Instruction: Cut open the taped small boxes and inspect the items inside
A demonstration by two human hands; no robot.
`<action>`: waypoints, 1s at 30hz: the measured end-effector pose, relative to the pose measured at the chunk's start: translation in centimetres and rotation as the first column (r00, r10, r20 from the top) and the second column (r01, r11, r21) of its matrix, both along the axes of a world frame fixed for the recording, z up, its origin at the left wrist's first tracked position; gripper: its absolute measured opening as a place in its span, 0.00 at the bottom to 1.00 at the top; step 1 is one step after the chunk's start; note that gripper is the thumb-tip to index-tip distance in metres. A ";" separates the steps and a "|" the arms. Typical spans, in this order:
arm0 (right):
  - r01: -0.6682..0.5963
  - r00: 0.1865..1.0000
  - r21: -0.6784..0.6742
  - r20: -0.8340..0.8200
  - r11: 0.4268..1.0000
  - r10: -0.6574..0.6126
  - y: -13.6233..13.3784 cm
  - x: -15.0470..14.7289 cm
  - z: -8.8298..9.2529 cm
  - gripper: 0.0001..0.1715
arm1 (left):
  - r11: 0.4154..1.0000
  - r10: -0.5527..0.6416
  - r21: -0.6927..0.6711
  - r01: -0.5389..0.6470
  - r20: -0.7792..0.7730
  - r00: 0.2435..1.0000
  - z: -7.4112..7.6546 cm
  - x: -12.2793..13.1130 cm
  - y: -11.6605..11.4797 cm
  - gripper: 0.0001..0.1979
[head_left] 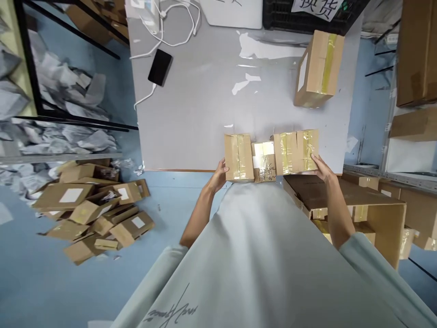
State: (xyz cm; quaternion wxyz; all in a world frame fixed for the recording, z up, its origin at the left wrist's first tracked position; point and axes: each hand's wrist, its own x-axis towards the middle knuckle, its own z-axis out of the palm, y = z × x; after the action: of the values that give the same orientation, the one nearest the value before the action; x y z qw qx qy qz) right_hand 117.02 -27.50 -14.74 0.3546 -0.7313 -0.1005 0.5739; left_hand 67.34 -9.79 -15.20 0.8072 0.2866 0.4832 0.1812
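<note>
A row of small taped cardboard boxes lies along the near edge of the grey table [205,114]. My left hand [219,174] grips the left end box [238,156]. My right hand [320,167] holds the right end box [296,151]. Between them sits a smaller box with a label [264,161], pressed in the row. Both hands squeeze the row from its two ends, fingers curled on the box sides.
A larger taped box [319,68] stands at the table's far right. A black phone [160,67] with white cables lies far left. An open carton [358,205] stands to my right, a heap of small boxes [95,209] on the blue floor to my left.
</note>
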 end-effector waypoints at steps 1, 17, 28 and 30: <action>-0.007 1.000 0.006 -0.030 1.000 0.007 0.2 -0.1 -0.3 0.41 | 1.000 0.010 0.000 -0.010 -0.011 1.000 0.3 0.1 0.1 0.49; -0.072 0.997 0.134 0.025 0.988 0.069 17.0 -4.8 1.6 0.41 | 0.971 0.193 0.161 -0.175 -0.098 0.976 4.0 -4.2 14.2 0.38; 0.063 0.996 0.041 0.057 0.997 -0.065 23.5 -7.8 0.6 0.31 | 0.987 0.065 0.146 -0.069 0.031 0.997 2.5 -2.8 24.8 0.40; 0.087 0.991 0.040 0.097 0.995 -0.090 22.8 -8.5 0.1 0.31 | 0.991 0.057 0.116 -0.059 0.023 0.998 1.2 -3.2 25.4 0.42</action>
State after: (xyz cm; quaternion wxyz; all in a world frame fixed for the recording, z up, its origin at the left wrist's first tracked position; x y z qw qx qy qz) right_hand 108.49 -4.68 -14.60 0.3872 -0.7560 -0.0956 0.5190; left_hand 64.11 15.57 -13.98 0.7881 0.3174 0.4720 0.2353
